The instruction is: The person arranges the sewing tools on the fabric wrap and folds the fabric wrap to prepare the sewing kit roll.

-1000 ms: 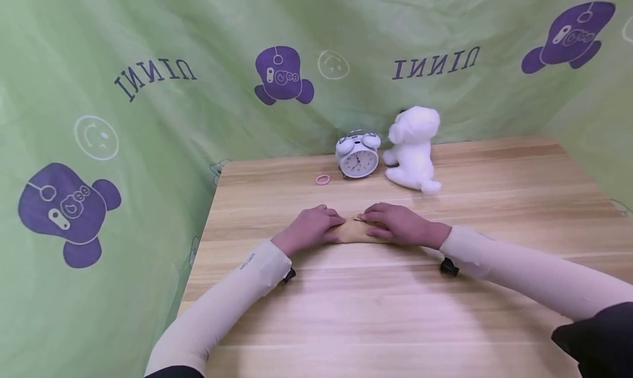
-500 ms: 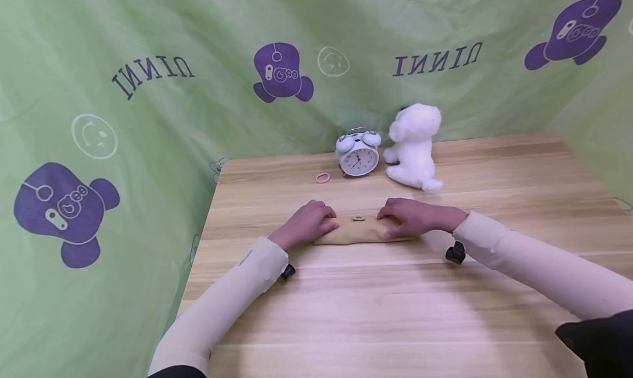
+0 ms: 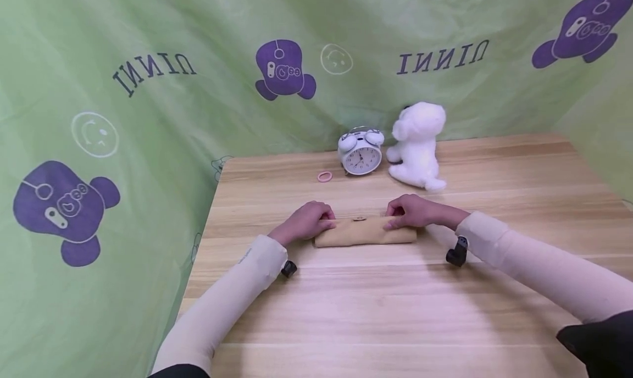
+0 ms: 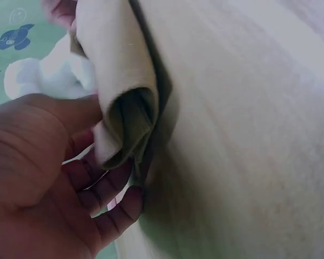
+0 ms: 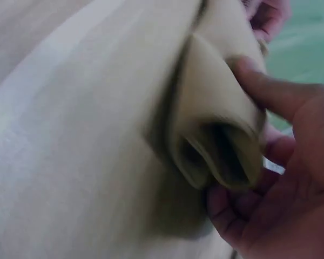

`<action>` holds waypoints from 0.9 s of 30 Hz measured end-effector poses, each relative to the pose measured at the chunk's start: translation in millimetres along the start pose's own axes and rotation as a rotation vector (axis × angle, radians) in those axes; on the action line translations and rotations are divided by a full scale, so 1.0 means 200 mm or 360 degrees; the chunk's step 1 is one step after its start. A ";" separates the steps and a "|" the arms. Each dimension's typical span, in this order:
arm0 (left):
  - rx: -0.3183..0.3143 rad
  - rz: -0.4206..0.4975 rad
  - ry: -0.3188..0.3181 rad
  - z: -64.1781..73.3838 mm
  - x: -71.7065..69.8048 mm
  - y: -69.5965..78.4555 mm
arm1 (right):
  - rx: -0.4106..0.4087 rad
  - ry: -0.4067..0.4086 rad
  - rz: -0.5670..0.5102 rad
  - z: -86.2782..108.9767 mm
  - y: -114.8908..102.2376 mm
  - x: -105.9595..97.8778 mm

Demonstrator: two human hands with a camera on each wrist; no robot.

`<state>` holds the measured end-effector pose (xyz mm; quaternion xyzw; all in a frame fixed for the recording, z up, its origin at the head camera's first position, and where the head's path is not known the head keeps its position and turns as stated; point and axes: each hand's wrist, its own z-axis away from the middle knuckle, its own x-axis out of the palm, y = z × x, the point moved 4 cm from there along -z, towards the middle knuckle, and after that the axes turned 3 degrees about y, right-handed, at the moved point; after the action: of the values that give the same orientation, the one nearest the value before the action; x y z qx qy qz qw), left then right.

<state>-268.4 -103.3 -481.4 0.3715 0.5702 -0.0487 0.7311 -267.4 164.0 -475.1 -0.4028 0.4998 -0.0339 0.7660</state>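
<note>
A roll of tan cloth (image 3: 363, 235) with a small tab (image 3: 359, 218) on its far edge lies crosswise on the wooden table. My left hand (image 3: 311, 220) pinches its left end, thumb on the near side and fingers behind and below. On the right end, my right hand (image 3: 417, 210) grips in the same way. The left wrist view looks into the folded layers of the cloth (image 4: 119, 54) at its open end. Similar loops of the cloth (image 5: 213, 91) show in the right wrist view, the thumb pressing on top.
Behind the cloth stand a white alarm clock (image 3: 362, 160) and a white plush dog (image 3: 420, 147). A pink ring (image 3: 325, 176) lies left of the clock. The wooden table (image 3: 376, 312) reaches back to a green printed curtain (image 3: 198, 109).
Both hands have spread apart from the middle of the cloth to its two ends, the right one farther. More of the tan roll shows between them, and their fingers have closed on its ends.
</note>
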 end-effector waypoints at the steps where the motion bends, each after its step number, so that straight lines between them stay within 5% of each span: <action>1: -0.0004 0.0021 0.0001 0.00 0.00 0.00 | 0.0010 0.0010 -0.0014 0.00 0.00 0.00; 12: -0.0086 0.0180 -0.0023 0.00 -0.02 -0.05 | -0.0118 0.0286 0.0110 0.05 0.02 0.00; 17: -0.0036 0.0223 -0.0053 0.02 -0.03 -0.06 | -0.0063 0.0277 0.0237 0.13 0.03 -0.03; 27: -0.0104 0.0112 -0.0039 0.08 -0.02 -0.08 | -0.0036 0.0424 0.0210 0.21 0.09 -0.01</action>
<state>-265.7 -125.4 -483.6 0.3667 0.5491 -0.0087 0.7510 -241.5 200.7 -478.0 -0.3696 0.6228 -0.0310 0.6889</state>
